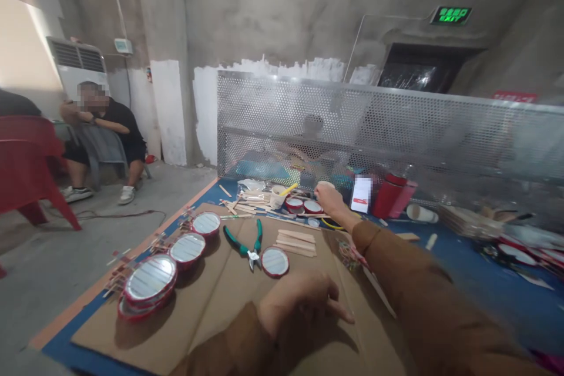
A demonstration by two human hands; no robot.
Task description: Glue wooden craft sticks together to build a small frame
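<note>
My left hand [304, 305] hovers over the brown cardboard sheet [220, 317], index finger stretched out and the others loosely curled, with nothing visible in it. Ahead of it lie a round red-rimmed disc [275, 261], pliers with green-and-black handles [253, 247] and a small row of flat wooden sticks [296, 242]. My right hand [331, 200] reaches to the back of the table, fingers closed, against a pale cup [325, 185] that it partly covers. What its fingers hold is hidden. Two red-rimmed discs [312, 207] sit just left of it.
More red-rimmed discs [151, 278] with stick pieces line the cardboard's left side. A white cup [277, 197], a phone [361, 194] and a red bottle [388, 195] stand near the perforated metal screen [282, 123]. A person [110, 123] sits at the far left.
</note>
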